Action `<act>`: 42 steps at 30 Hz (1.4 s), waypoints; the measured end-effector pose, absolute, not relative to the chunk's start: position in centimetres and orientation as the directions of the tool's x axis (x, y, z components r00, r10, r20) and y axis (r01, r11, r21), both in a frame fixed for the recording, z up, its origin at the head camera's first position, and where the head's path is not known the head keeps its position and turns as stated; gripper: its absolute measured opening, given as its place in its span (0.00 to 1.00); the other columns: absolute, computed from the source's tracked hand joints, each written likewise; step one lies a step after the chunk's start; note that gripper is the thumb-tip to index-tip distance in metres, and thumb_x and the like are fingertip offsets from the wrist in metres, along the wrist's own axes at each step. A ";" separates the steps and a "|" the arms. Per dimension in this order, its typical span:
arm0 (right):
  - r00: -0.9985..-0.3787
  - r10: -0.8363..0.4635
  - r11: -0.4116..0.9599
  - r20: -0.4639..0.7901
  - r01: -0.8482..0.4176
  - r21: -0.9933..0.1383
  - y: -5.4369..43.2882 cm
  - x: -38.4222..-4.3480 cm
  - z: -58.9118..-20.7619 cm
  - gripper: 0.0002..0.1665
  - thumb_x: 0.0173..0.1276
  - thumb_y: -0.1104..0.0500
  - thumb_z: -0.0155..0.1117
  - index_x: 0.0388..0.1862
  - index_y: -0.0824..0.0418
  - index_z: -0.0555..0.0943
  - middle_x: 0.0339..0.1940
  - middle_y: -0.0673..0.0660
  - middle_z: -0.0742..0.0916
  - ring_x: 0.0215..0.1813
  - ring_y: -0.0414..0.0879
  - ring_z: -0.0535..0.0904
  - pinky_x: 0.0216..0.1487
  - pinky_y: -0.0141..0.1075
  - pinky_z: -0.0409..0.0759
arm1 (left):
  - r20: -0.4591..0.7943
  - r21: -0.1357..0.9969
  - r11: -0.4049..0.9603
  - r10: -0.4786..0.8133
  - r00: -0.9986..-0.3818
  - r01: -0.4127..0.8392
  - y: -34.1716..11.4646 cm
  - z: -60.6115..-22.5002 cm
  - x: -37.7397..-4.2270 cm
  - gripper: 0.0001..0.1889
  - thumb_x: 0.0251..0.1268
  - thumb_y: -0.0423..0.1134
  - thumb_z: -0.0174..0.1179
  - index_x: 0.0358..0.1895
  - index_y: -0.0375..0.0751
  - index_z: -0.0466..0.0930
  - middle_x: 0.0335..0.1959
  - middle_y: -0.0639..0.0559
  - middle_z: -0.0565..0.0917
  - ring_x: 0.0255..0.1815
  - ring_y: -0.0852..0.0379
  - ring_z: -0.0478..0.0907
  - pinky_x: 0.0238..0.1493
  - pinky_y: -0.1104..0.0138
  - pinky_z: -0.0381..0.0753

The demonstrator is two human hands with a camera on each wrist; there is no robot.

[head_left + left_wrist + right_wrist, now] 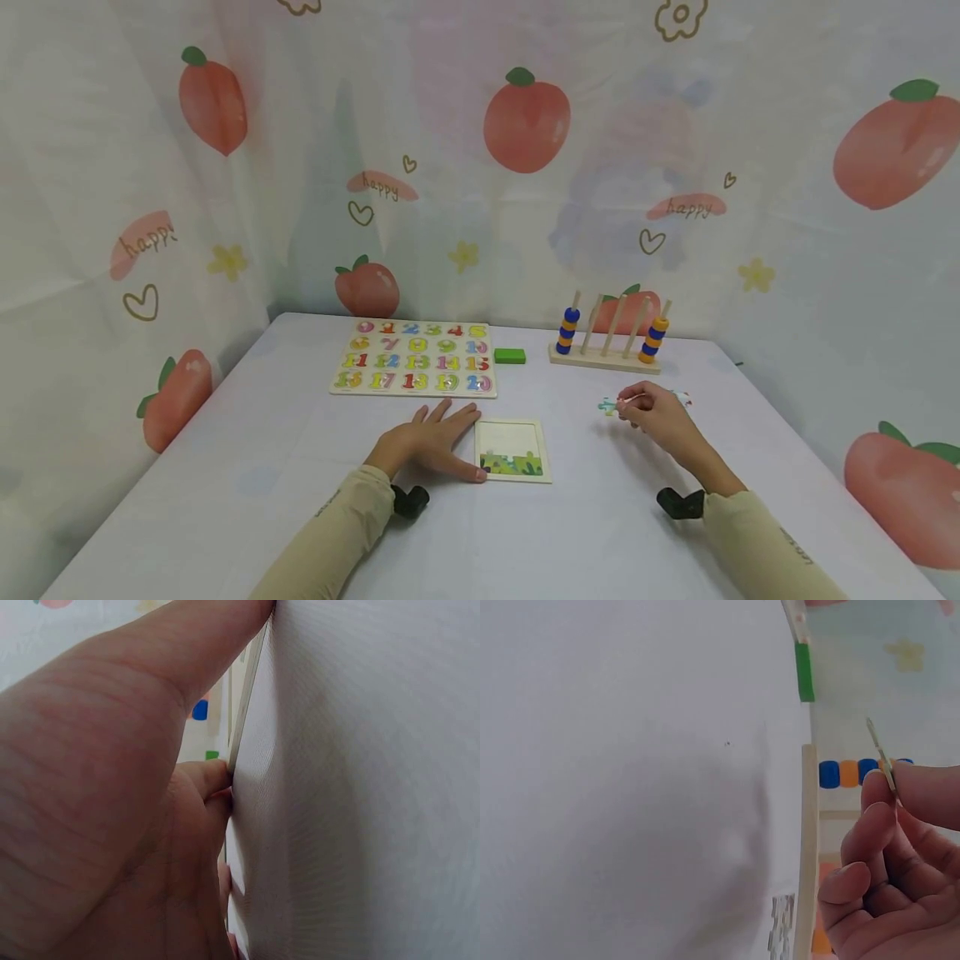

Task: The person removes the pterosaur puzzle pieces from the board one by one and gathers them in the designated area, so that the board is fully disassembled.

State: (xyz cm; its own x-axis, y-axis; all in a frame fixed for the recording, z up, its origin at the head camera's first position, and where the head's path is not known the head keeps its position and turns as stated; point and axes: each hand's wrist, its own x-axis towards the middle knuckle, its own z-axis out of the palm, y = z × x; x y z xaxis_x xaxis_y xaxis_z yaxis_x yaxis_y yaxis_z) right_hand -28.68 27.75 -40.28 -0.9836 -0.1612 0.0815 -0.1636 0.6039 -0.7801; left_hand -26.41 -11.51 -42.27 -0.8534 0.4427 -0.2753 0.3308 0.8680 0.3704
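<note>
My left hand (pixel 431 442) lies spread on the table, its thumb and index fingertips at the left edge of a small wooden jigsaw tray (pixel 510 435). Green pieces (pixel 512 463) fill the tray's near strip; pale board shows above them. In the left wrist view, the fingers (pixel 201 778) are straight beside the tray's edge (pixel 249 697). Over on the right, my right hand (pixel 656 414) pinches a thin jigsaw piece (pixel 880 750) between thumb and index finger, held edge-on above the table. Other loose jigsaw pieces (pixel 781 926) lie flat near that hand, partly hidden behind it in the head view.
A number board (pixel 412 358) lies at the back left, with a green block (pixel 510 357) beside it. At the back right stands a wooden peg rack (pixel 603 360) with blue and orange beads. Fruit-printed cloth (pixel 465 208) hangs behind and at both sides.
</note>
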 end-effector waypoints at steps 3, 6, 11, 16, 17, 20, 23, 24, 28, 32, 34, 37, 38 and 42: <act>-0.988 -0.127 0.603 0.085 -0.145 -0.784 28.4 -28.9 -40.3 0.20 0.82 0.60 0.64 0.62 0.74 0.76 0.41 0.62 0.89 0.40 0.51 0.81 0.35 0.37 0.80 | -0.277 0.372 0.868 0.442 -0.853 0.329 -11.4 -42.3 -26.4 0.58 0.61 0.73 0.69 0.88 0.53 0.54 0.90 0.58 0.49 0.89 0.46 0.36 0.85 0.45 0.35; -0.994 -0.087 0.593 0.073 -0.111 -0.797 29.1 -29.0 -40.3 0.21 0.84 0.60 0.62 0.64 0.75 0.74 0.43 0.63 0.89 0.41 0.54 0.81 0.37 0.37 0.82 | -0.277 0.370 0.870 0.438 -0.855 0.326 -11.3 -42.3 -26.3 0.57 0.61 0.72 0.69 0.88 0.53 0.54 0.89 0.58 0.50 0.89 0.47 0.37 0.85 0.44 0.37; -0.998 -0.009 0.580 0.060 -0.054 -0.813 30.2 -29.0 -40.3 0.22 0.86 0.58 0.58 0.67 0.74 0.73 0.47 0.67 0.87 0.45 0.58 0.81 0.41 0.37 0.84 | -0.276 0.368 0.870 0.438 -0.856 0.326 -11.2 -42.1 -26.1 0.57 0.61 0.72 0.70 0.88 0.53 0.55 0.89 0.57 0.51 0.89 0.46 0.37 0.85 0.43 0.37; -0.997 0.065 0.572 0.043 0.001 -0.820 31.4 -29.1 -40.4 0.23 0.87 0.57 0.56 0.68 0.74 0.72 0.53 0.72 0.85 0.49 0.61 0.81 0.41 0.36 0.85 | -0.280 0.373 0.869 0.439 -0.854 0.325 -11.1 -42.3 -26.0 0.57 0.61 0.72 0.70 0.88 0.53 0.54 0.89 0.58 0.51 0.89 0.46 0.38 0.85 0.43 0.37; -0.996 0.074 0.573 0.045 0.005 -0.819 31.7 -29.1 -40.4 0.23 0.87 0.57 0.55 0.68 0.74 0.71 0.53 0.73 0.84 0.49 0.61 0.81 0.42 0.36 0.85 | -0.281 0.375 0.868 0.440 -0.853 0.324 -11.1 -42.3 -26.0 0.57 0.61 0.72 0.70 0.88 0.53 0.54 0.89 0.58 0.51 0.89 0.46 0.38 0.85 0.43 0.37; -0.994 0.100 0.587 0.052 0.017 -0.809 32.5 -29.2 -40.6 0.23 0.88 0.57 0.54 0.68 0.75 0.71 0.53 0.72 0.85 0.50 0.62 0.82 0.42 0.38 0.84 | -0.282 0.381 0.866 0.443 -0.851 0.325 -11.1 -42.4 -25.8 0.57 0.61 0.72 0.70 0.88 0.53 0.54 0.89 0.58 0.51 0.89 0.46 0.37 0.85 0.43 0.37; -0.991 0.125 0.595 0.046 0.038 -0.803 33.3 -29.3 -40.7 0.23 0.88 0.57 0.52 0.69 0.75 0.71 0.53 0.71 0.84 0.52 0.63 0.81 0.45 0.40 0.83 | -0.279 0.387 0.863 0.447 -0.850 0.326 -11.1 -42.4 -25.8 0.57 0.61 0.72 0.70 0.88 0.53 0.54 0.89 0.57 0.51 0.89 0.46 0.37 0.85 0.43 0.37; -0.990 0.134 0.597 0.042 0.047 -0.801 33.5 -29.4 -40.8 0.23 0.88 0.57 0.52 0.69 0.75 0.71 0.54 0.70 0.84 0.53 0.63 0.81 0.46 0.41 0.83 | -0.277 0.386 0.862 0.447 -0.851 0.327 -11.1 -42.4 -25.8 0.57 0.61 0.72 0.70 0.88 0.53 0.55 0.89 0.57 0.51 0.89 0.46 0.37 0.85 0.43 0.37; -0.986 0.163 0.587 0.021 0.080 -0.805 34.2 -29.8 -40.9 0.24 0.88 0.56 0.51 0.70 0.75 0.71 0.57 0.71 0.82 0.56 0.63 0.79 0.48 0.41 0.82 | -0.276 0.379 0.867 0.441 -0.854 0.325 -11.3 -42.4 -25.9 0.56 0.62 0.72 0.70 0.88 0.53 0.55 0.89 0.57 0.51 0.89 0.46 0.38 0.85 0.43 0.38; -0.982 0.190 0.568 -0.002 0.111 -0.815 34.8 -30.3 -41.2 0.25 0.88 0.57 0.52 0.71 0.75 0.71 0.58 0.72 0.82 0.56 0.63 0.78 0.47 0.41 0.80 | -0.283 0.381 0.869 0.435 -0.855 0.316 -11.5 -42.4 -25.8 0.57 0.61 0.72 0.70 0.88 0.53 0.54 0.89 0.57 0.51 0.89 0.46 0.37 0.85 0.43 0.37; -0.979 0.201 0.565 -0.013 0.127 -0.815 35.2 -30.6 -41.3 0.25 0.88 0.57 0.52 0.71 0.75 0.71 0.58 0.72 0.82 0.56 0.62 0.78 0.46 0.40 0.80 | -0.287 0.387 0.867 0.438 -0.852 0.315 -11.6 -42.3 -25.7 0.57 0.61 0.72 0.70 0.88 0.52 0.54 0.89 0.57 0.50 0.89 0.45 0.37 0.85 0.43 0.36; -0.974 0.224 0.568 -0.025 0.151 -0.809 35.9 -31.0 -41.5 0.25 0.87 0.57 0.52 0.71 0.75 0.72 0.59 0.73 0.82 0.55 0.61 0.78 0.44 0.39 0.80 | -0.286 0.385 0.863 0.447 -0.847 0.326 -11.7 -42.1 -25.7 0.58 0.62 0.73 0.69 0.88 0.51 0.54 0.89 0.56 0.50 0.89 0.45 0.37 0.85 0.43 0.36; -0.972 0.232 0.568 -0.028 0.159 -0.807 36.1 -31.1 -41.5 0.25 0.87 0.57 0.53 0.71 0.74 0.72 0.59 0.73 0.83 0.55 0.61 0.78 0.43 0.38 0.80 | -0.283 0.384 0.862 0.450 -0.847 0.330 -11.7 -42.0 -25.7 0.57 0.62 0.72 0.69 0.88 0.51 0.54 0.89 0.56 0.50 0.89 0.44 0.37 0.85 0.43 0.36; -0.962 0.268 0.547 -0.058 0.201 -0.813 37.1 -31.5 -41.7 0.25 0.85 0.58 0.53 0.71 0.74 0.73 0.54 0.70 0.85 0.47 0.55 0.77 0.37 0.38 0.78 | -0.277 0.377 0.862 0.454 -0.847 0.339 -11.6 -41.8 -25.9 0.57 0.63 0.73 0.68 0.88 0.52 0.53 0.90 0.57 0.50 0.89 0.45 0.36 0.85 0.43 0.35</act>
